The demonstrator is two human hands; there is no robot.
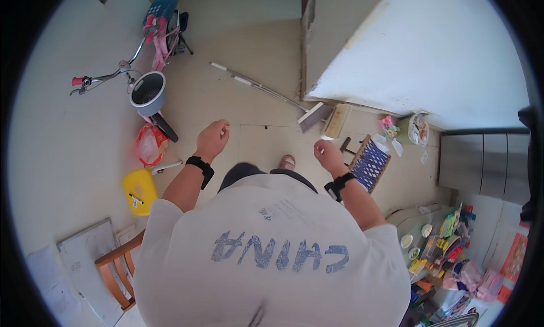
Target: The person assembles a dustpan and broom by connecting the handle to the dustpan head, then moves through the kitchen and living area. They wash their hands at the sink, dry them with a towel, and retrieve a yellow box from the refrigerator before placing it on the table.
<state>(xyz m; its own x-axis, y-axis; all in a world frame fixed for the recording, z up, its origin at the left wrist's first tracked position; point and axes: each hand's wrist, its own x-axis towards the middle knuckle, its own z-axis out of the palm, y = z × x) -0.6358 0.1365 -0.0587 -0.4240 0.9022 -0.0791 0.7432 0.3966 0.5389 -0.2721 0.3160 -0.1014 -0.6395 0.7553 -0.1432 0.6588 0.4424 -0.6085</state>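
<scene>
Both my forearms reach forward over the floor, a black band on each wrist. My left hand [213, 140] hangs in the air with its fingers loosely curled in and nothing in it. My right hand [330, 157] is curled too, and no object shows in it. Nearest to the right hand is a low stool [371, 162] with a blue woven seat. Ahead lie a broom [313, 116] with a long metal handle and a cream-coloured dustpan [337, 122] at the wall corner. Neither hand touches them.
A pink bicycle [161, 46] with a grey basket stands ahead left, a red plastic bag [150, 144] beside it. Left of me are a yellow container [140, 191] and a wooden chair [117, 267]. A cluttered table [399, 219] stands right; a bin [418, 128] is by the wall.
</scene>
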